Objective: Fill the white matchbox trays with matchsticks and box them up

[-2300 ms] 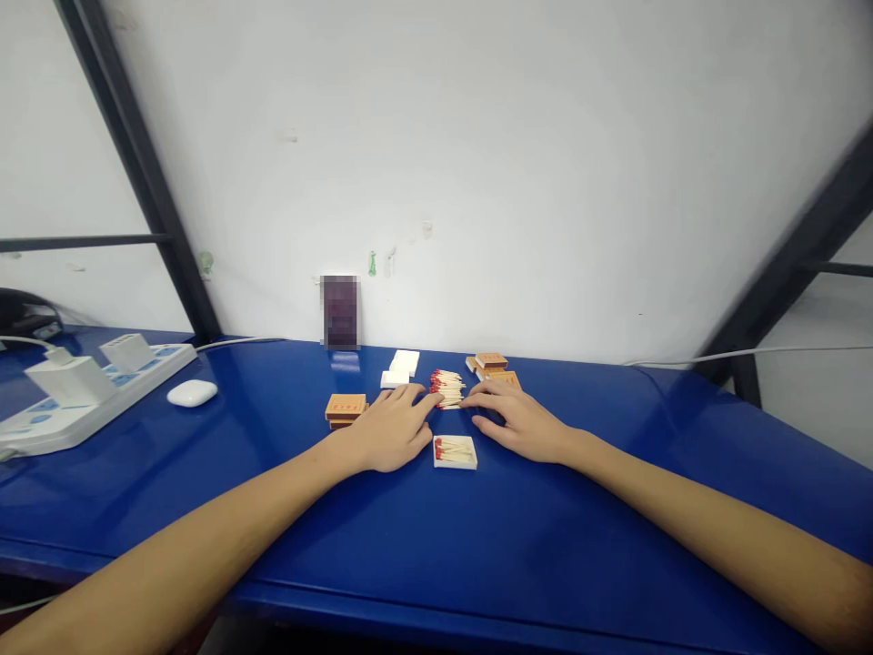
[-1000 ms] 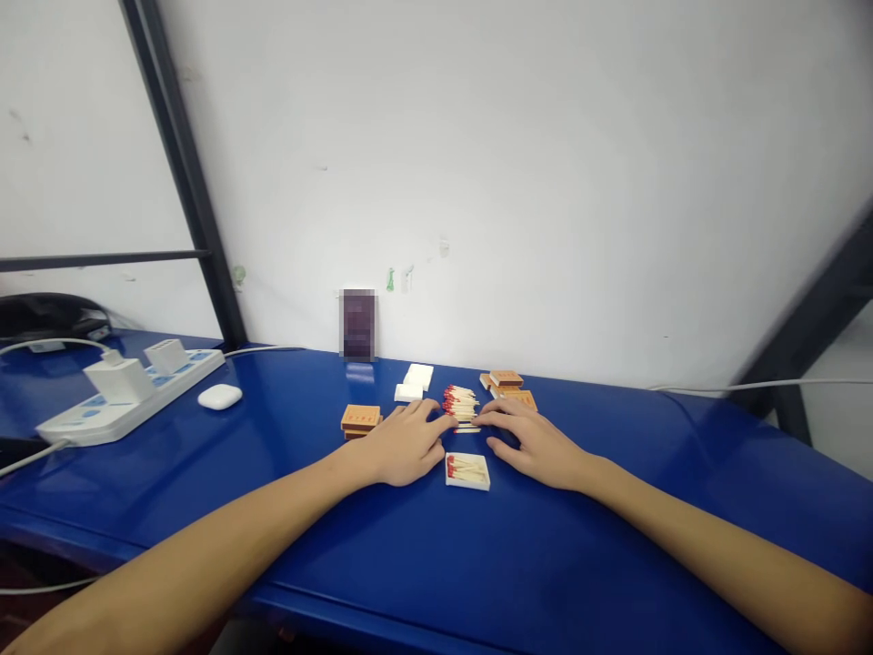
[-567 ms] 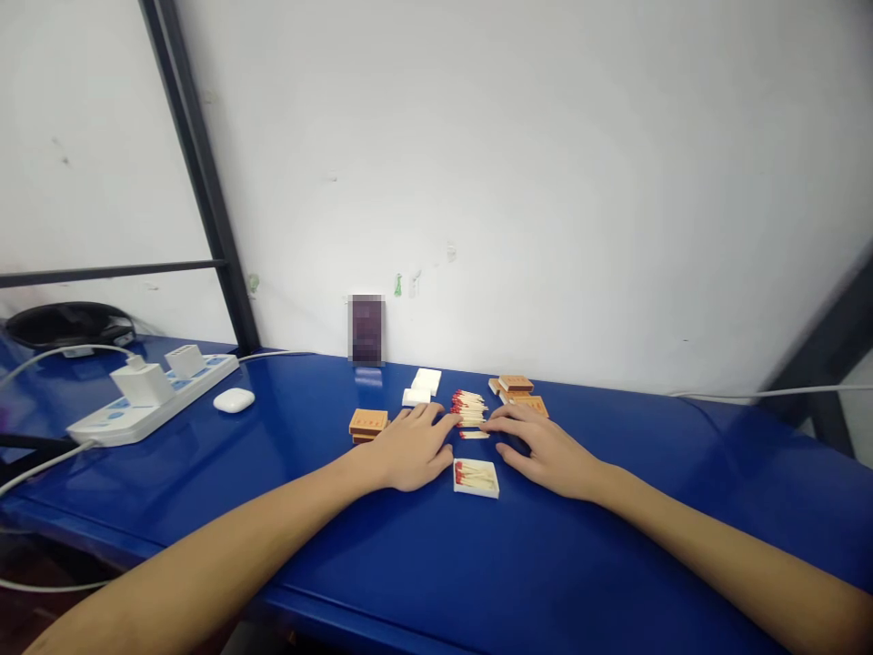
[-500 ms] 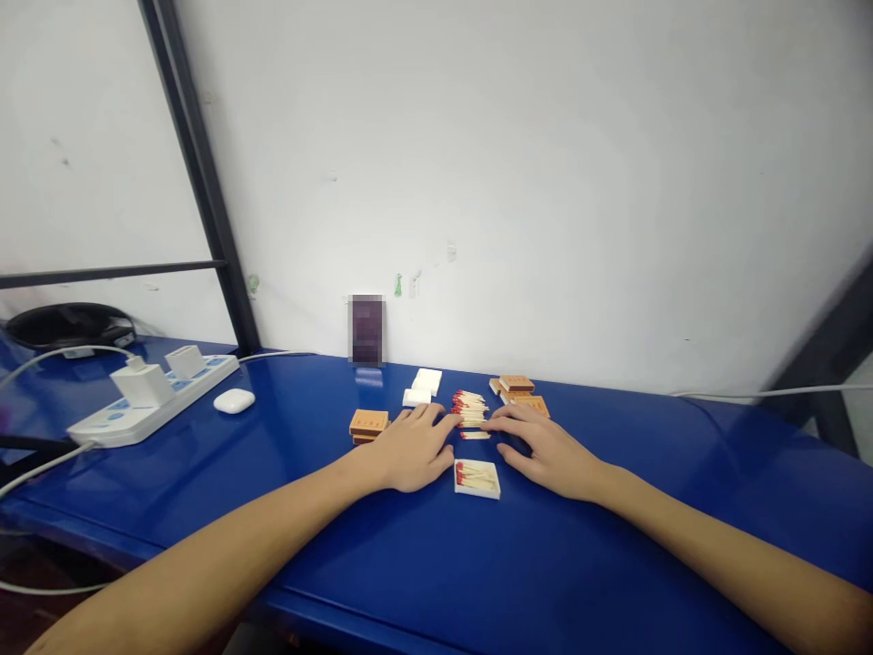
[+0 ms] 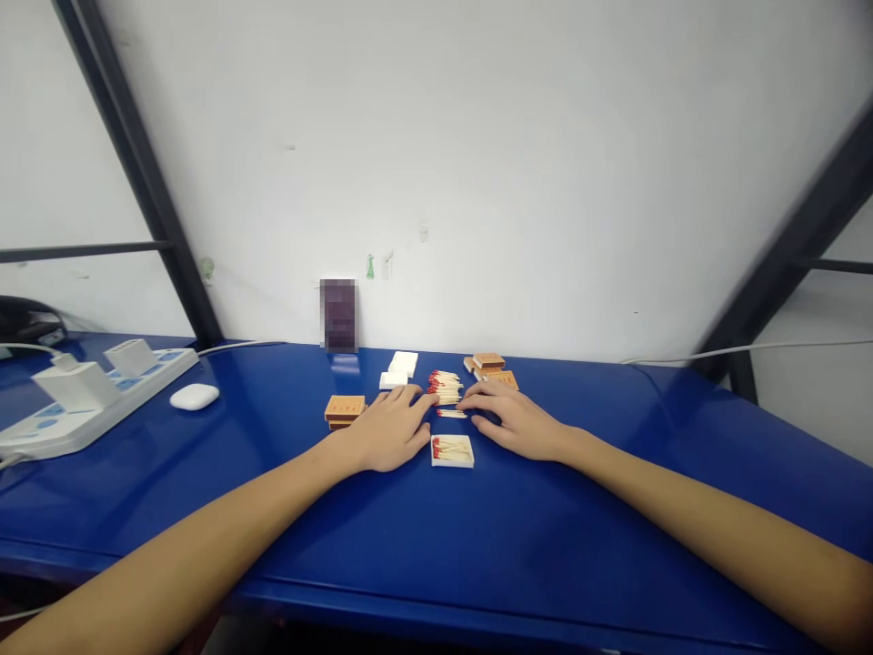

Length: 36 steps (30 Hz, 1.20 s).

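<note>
A heap of red-tipped matches point(image 5: 446, 386) lies on the blue table point(image 5: 436, 537). My left hand point(image 5: 386, 429) rests flat, fingers stretched toward the heap's left side. My right hand point(image 5: 510, 418) lies flat too, its fingertips at the heap's right side. A few matches point(image 5: 451, 414) sit apart between my fingertips. An open white tray of matches point(image 5: 453, 450) lies between my two hands, nearer to me. Neither hand holds anything.
Orange matchbox sleeves point(image 5: 345, 408) are stacked left of my left hand, more orange sleeves point(image 5: 491, 366) behind my right hand. White empty trays point(image 5: 399, 367) lie behind the heap. A power strip with chargers point(image 5: 82, 396), a white earbud case point(image 5: 195, 396) and a dark blurred card point(image 5: 339, 315) stand further off.
The camera swung, so everything shifted left and up in view. My fingertips have pulled a few matches off the heap toward me; both hands stay flat at the heap.
</note>
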Tool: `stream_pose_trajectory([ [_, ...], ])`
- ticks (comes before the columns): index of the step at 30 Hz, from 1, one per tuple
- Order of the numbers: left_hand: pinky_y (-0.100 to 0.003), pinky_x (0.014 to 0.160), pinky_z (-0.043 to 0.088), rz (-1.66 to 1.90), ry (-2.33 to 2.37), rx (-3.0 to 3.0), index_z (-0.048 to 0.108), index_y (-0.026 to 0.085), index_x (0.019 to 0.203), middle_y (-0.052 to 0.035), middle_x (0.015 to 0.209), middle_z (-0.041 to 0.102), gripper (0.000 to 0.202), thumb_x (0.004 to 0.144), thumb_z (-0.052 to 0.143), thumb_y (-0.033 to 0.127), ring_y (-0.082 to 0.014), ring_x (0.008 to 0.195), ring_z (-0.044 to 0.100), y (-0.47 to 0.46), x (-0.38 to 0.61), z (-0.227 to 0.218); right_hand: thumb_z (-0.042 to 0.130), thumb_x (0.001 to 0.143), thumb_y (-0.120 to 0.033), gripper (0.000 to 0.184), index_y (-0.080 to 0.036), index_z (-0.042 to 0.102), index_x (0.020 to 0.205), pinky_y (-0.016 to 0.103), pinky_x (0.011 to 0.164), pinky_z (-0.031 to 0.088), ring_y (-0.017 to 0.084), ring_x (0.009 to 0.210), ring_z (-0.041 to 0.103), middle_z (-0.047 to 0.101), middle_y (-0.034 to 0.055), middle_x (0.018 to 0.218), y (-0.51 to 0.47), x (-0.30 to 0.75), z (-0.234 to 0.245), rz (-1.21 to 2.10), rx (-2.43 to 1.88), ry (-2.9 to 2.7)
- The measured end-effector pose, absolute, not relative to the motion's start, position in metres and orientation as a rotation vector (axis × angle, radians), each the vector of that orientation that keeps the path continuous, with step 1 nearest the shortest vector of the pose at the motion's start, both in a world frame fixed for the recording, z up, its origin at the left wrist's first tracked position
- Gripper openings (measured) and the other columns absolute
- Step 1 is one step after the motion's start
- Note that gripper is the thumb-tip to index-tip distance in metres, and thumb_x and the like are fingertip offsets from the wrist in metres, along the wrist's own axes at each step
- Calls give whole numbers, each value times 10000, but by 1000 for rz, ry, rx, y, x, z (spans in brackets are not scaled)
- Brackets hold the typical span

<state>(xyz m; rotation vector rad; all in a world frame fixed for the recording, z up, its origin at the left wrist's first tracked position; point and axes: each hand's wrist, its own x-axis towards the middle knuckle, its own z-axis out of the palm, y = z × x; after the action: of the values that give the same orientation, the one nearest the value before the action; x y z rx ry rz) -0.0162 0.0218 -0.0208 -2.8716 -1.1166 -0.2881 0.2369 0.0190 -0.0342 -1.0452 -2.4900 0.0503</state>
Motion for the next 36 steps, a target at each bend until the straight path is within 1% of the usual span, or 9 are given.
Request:
stream_pose_trajectory([
  [6, -484, 962, 441, -274, -1123, -2866, 429, 216, 1384, -130, 1319, 473, 417, 988, 340, 311, -300, 1197, 488, 21, -16, -19, 483, 920, -183, 297, -232, 658, 1155, 443, 927, 493, 244, 1072, 579, 618, 93, 1149, 20, 238, -35, 40, -1020, -2490],
  [15, -474, 911, 466, -277, -1121, -2858, 414, 232, 1389, -121, 1273, 493, 419, 992, 324, 330, -297, 1123, 532, 20, -17, -21, 489, 917, -186, 295, -242, 668, 1144, 425, 909, 499, 236, 1053, 581, 625, 83, 1126, 18, 238, -34, 56, -1007, -2489],
  [21, -480, 931, 455, -278, -1127, -2865, 399, 232, 1403, -121, 1286, 487, 428, 994, 321, 330, -298, 1136, 528, 19, -16, -19, 476, 924, -187, 378, -256, 608, 1272, 430, 907, 498, 236, 1055, 577, 619, 87, 1154, 17, 237, -32, 58, -991, -2516],
  [27, -484, 937, 452, -280, -1123, -2863, 401, 225, 1405, -121, 1284, 488, 432, 993, 321, 328, -300, 1138, 530, 20, -16, -21, 466, 945, -221, 340, -266, 653, 1226, 450, 939, 485, 244, 1094, 567, 611, 86, 1196, 19, 238, -34, 26, -959, -2570],
  [31, -478, 945, 446, -309, -1093, -2867, 407, 231, 1398, -118, 1278, 495, 427, 993, 321, 336, -296, 1135, 532, 20, -16, -22, 476, 945, -234, 336, -281, 658, 1223, 459, 952, 483, 249, 1112, 560, 606, 84, 1208, 20, 239, -35, 32, -939, -2566],
  [36, -474, 932, 449, -293, -1120, -2867, 417, 226, 1385, -123, 1273, 502, 415, 991, 334, 326, -297, 1126, 537, 19, -16, -20, 465, 940, -202, 345, -278, 657, 1216, 445, 935, 491, 240, 1090, 567, 611, 83, 1188, 19, 239, -35, 79, -919, -2555],
])
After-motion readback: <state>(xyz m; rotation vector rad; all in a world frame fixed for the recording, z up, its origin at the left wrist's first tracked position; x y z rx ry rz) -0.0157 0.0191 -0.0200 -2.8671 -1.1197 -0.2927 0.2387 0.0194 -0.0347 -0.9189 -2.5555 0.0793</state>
